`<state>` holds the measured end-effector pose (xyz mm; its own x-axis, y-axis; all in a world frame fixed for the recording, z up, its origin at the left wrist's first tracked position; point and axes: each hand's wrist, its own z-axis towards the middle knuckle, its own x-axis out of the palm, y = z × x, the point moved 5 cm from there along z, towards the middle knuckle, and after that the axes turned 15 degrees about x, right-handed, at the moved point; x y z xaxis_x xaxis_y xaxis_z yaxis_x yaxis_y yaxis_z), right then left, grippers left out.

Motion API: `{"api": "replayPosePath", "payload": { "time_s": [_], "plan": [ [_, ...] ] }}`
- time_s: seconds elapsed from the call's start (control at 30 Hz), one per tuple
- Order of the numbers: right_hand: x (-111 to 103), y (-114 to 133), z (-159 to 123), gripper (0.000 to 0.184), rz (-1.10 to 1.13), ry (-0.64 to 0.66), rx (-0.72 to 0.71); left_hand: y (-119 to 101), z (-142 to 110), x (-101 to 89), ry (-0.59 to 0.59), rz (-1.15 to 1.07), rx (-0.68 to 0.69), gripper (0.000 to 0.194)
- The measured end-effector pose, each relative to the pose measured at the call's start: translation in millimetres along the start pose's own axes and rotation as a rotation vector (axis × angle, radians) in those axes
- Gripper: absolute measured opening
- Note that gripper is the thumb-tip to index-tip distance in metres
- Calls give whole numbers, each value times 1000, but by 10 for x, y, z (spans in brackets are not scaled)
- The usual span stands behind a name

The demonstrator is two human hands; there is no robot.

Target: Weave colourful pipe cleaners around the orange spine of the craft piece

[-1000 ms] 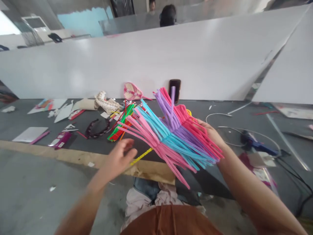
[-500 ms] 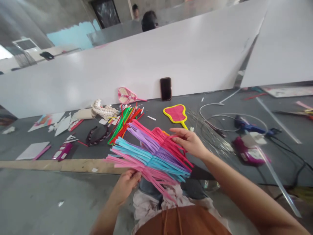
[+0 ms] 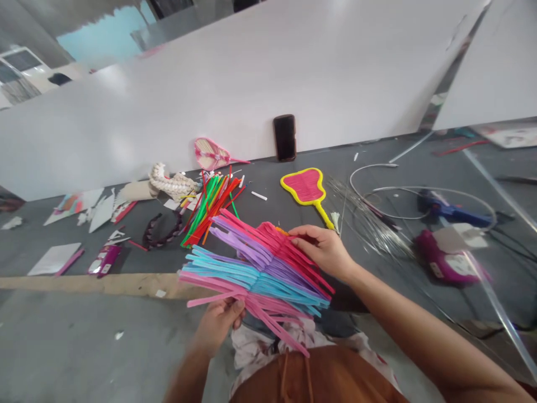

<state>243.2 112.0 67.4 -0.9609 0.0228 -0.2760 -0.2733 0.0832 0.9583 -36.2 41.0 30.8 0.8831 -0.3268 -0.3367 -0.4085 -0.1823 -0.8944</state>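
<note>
Between my hands is a joined row of pipe cleaners (image 3: 258, 268), in bands of red, purple, light blue and pink, gathered along the middle with loose ends fanning to both sides. My left hand (image 3: 222, 320) pinches the pink end near the gathered line. At the red end, my right hand (image 3: 322, 249) grips the row between thumb and fingers. A bit of orange shows by the right fingertips. The row is held over the table's front edge. Behind it on the table lie a loose pile of green, red and orange pipe cleaners (image 3: 212, 207) and a pink fan-shaped piece with yellow edging (image 3: 304, 186).
A phone (image 3: 285, 138) leans on the white partition (image 3: 168, 106). On the right are thin wires (image 3: 369, 218), a blue glue gun (image 3: 457, 211) with cords and a purple device (image 3: 447, 257). At left lie a dark braided headband (image 3: 161, 232), paper scraps and another purple device (image 3: 104, 260).
The view has tilted down and shifted slightly. Both hands keep their hold on the pipe cleaner row, and a pink strand on the left now sticks out lower.
</note>
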Motion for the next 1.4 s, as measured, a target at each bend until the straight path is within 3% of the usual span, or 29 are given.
{"api": "replayPosePath", "payload": {
  "time_s": [0.27,0.4,0.53,0.6,0.67,0.73,0.8,0.9,1.0,1.17,1.3,1.4],
  "plan": [
    [109,-86,108,19,-87,32,-20,135,84,93,-1,-29,-63,56],
    [126,-97,148,18,-92,48,18,22,22,-79,95,72,-33,50],
    [120,-65,166,18,-172,39,-21,-482,-282,-466,285,551,74,30],
    [134,-36,153,18,-194,63,-60,-872,-373,-461,458,666,239,16],
    [155,8,125,19,-210,86,-117,-1350,-265,-394,333,744,531,17],
    [178,55,93,19,-223,98,-174,-1706,14,-210,215,850,749,27],
    [198,91,70,19,-231,104,-217,-1866,402,62,266,963,869,30],
    [207,111,58,19,-226,107,-249,-1835,962,354,411,1058,799,21],
    [187,104,68,19,-219,134,-251,-1736,1242,445,511,1014,681,21],
    [111,128,126,18,-231,177,-276,-1693,1319,393,568,920,613,26],
    [87,193,186,22,-291,164,-379,-1710,1323,396,603,967,625,22],
    [94,188,244,22,-294,178,-359,-1716,1321,407,629,976,637,17]
  ]
}}
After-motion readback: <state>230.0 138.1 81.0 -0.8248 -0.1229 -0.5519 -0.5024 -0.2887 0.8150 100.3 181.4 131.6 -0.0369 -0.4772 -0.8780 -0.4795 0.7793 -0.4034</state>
